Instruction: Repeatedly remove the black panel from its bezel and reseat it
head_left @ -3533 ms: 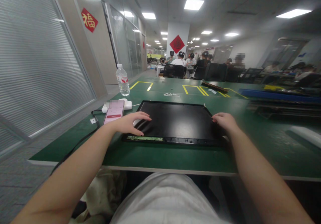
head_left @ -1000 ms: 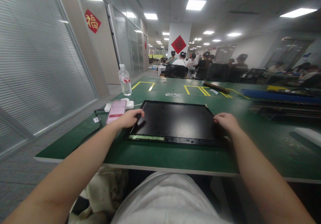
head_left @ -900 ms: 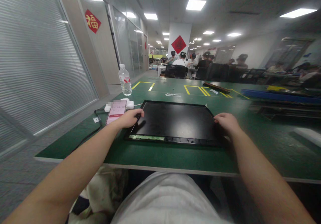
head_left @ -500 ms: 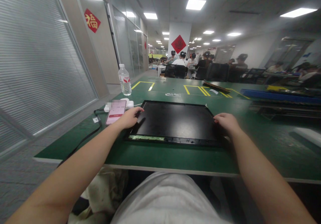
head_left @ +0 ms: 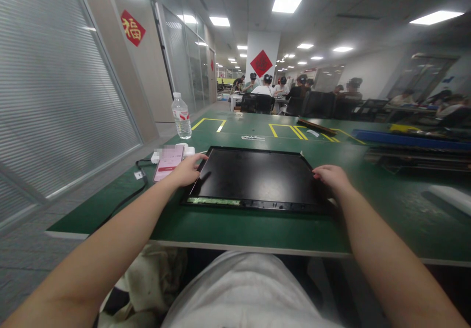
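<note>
A flat black display panel [head_left: 257,176] lies on the green table [head_left: 235,227] in front of me, with a strip of green circuit board along its near edge. My left hand [head_left: 188,169] rests at the panel's left edge, fingers curled loosely against the frame. On the panel's right edge lies my right hand [head_left: 331,178], fingers bent down over the rim. Neither hand lifts the panel.
A pink-screened phone [head_left: 168,163] lies just left of my left hand, beside a white charger [head_left: 181,149] and a black cable [head_left: 125,198]. A water bottle [head_left: 181,116] stands further back. Dark trays [head_left: 415,156] sit at the right. Several people sit at tables behind.
My left hand has slid off the panel's surface to its left edge, a little further back. My right hand has stayed on the right edge. The panel has not moved.
</note>
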Demonstrator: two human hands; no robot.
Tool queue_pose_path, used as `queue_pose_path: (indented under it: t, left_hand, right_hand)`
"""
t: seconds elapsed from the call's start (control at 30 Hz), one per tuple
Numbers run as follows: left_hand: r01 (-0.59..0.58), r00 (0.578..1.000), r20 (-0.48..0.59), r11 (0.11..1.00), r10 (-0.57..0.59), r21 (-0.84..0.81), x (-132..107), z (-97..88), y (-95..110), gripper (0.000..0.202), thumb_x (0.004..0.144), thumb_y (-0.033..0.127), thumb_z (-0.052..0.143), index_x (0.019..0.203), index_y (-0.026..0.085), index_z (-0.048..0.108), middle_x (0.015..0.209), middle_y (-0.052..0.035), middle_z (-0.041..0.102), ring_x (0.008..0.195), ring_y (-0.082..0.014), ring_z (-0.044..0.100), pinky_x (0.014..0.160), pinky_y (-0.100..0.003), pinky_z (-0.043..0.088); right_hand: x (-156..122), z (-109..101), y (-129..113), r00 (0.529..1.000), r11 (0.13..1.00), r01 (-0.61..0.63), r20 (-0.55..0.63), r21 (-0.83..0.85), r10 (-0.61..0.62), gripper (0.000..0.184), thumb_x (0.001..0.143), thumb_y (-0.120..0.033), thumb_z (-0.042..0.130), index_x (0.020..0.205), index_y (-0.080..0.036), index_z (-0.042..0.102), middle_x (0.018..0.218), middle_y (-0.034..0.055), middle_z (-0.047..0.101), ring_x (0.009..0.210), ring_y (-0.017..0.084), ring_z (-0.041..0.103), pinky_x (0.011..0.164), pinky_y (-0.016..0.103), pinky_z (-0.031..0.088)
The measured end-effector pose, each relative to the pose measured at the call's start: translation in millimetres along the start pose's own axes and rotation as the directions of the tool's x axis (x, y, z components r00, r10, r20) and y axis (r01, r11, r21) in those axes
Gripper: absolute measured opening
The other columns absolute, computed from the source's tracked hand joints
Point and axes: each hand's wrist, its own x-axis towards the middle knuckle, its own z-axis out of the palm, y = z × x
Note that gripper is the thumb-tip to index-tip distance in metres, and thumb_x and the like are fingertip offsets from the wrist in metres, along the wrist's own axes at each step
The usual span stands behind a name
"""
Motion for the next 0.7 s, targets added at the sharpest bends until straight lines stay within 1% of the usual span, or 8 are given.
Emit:
queue_pose_path:
  t: [0.17, 0.27, 0.33, 0.4, 0.43, 0.53, 0.6, 0.7]
  left_hand:
    - [0.012, 0.999, 0.032, 0.999, -0.013, 0.042, 4, -1.5, -6, 0.070, 0.059, -0.003, 0.055, 0.126, 0.021, 0.054, 0.090, -0.0056, 0.077, 0.061, -0.0212, 0.072, 0.044, -0.022, 0.051]
    - [0.001, 0.999, 0.035, 0.997, -0.003, 0.072, 8, -2.4, -12, 0.072, 0.059, -0.002, 0.053, 0.127, 0.021, 0.054, 0.091, -0.0062, 0.076, 0.064, -0.0219, 0.073, 0.045, -0.022, 0.051]
    - [-0.015, 1.000, 0.028, 0.992, 0.012, 0.124, 11, -2.8, -16, 0.071, 0.059, -0.001, 0.053, 0.127, 0.020, 0.055, 0.093, -0.0065, 0.076, 0.068, -0.0223, 0.073, 0.048, -0.023, 0.053]
    - [-0.055, 0.998, 0.012, 0.978, 0.054, 0.200, 13, -3.0, -19, 0.069, 0.060, 0.000, 0.052, 0.125, 0.020, 0.058, 0.098, -0.0073, 0.075, 0.080, -0.0242, 0.074, 0.055, -0.025, 0.056]
    - [-0.086, 0.996, -0.002, 0.965, 0.089, 0.247, 14, -3.0, -20, 0.067, 0.060, 0.000, 0.052, 0.123, 0.019, 0.060, 0.103, -0.0078, 0.075, 0.088, -0.0255, 0.073, 0.062, -0.027, 0.058]
    - [-0.171, 0.978, -0.037, 0.894, 0.204, 0.414, 16, -2.5, -23, 0.060, 0.060, 0.002, 0.053, 0.117, 0.017, 0.066, 0.115, -0.0095, 0.071, 0.109, -0.0286, 0.067, 0.087, -0.035, 0.056]
    - [-0.194, 0.969, -0.033, 0.839, 0.244, 0.509, 17, -2.0, -23, 0.057, 0.062, 0.003, 0.051, 0.115, 0.017, 0.068, 0.118, -0.0103, 0.070, 0.116, -0.0290, 0.063, 0.100, -0.038, 0.050]
    - [-0.195, 0.969, -0.017, 0.799, 0.248, 0.569, 16, -1.3, -21, 0.054, 0.065, 0.003, 0.050, 0.113, 0.017, 0.069, 0.121, -0.0110, 0.069, 0.121, -0.0286, 0.060, 0.106, -0.038, 0.044]
  right_hand:
    - [2, 2, 3, 1.000, 1.000, -0.003, 0.011, 0.016, 0.002, 0.024, 0.068, -0.032, 0.067, 0.083, -0.016, 0.075, 0.070, 0.0087, 0.072, 0.060, 0.017, 0.061, 0.057, 0.028, 0.047]
    - [1, 1, 2, 1.000, 1.000, 0.013, 0.006, 0.012, -0.013, 0.023, 0.069, -0.032, 0.066, 0.083, -0.016, 0.075, 0.069, 0.0087, 0.072, 0.062, 0.018, 0.062, 0.059, 0.028, 0.048]
    - [-1, 0, -1, 1.000, 0.999, 0.027, 0.001, -0.029, -0.027, 0.020, 0.070, -0.030, 0.065, 0.081, -0.017, 0.075, 0.070, 0.0081, 0.072, 0.066, 0.019, 0.064, 0.062, 0.029, 0.049]
    - [-5, -2, -6, 0.999, 0.991, 0.050, -0.001, -0.123, -0.050, 0.017, 0.071, -0.028, 0.063, 0.078, -0.019, 0.075, 0.072, 0.0071, 0.073, 0.071, 0.020, 0.065, 0.067, 0.029, 0.049]
    - [-6, -2, -8, 0.998, 0.981, 0.068, 0.001, -0.180, -0.069, 0.015, 0.071, -0.027, 0.063, 0.077, -0.020, 0.075, 0.073, 0.0066, 0.073, 0.074, 0.020, 0.066, 0.069, 0.030, 0.049]
    - [-9, -5, -14, 0.994, 0.954, 0.110, 0.019, -0.278, -0.109, 0.016, 0.072, -0.026, 0.061, 0.077, -0.021, 0.075, 0.076, 0.0056, 0.074, 0.078, 0.021, 0.066, 0.073, 0.030, 0.048]
    - [-9, -6, -14, 0.996, 0.963, 0.089, 0.033, -0.254, -0.083, 0.018, 0.073, -0.027, 0.061, 0.080, -0.021, 0.075, 0.076, 0.0052, 0.074, 0.075, 0.020, 0.066, 0.070, 0.030, 0.048]
    - [-7, -8, -9, 0.999, 0.986, 0.042, 0.022, -0.160, -0.039, 0.023, 0.073, -0.030, 0.060, 0.087, -0.021, 0.076, 0.076, 0.0059, 0.074, 0.069, 0.020, 0.065, 0.064, 0.029, 0.049]
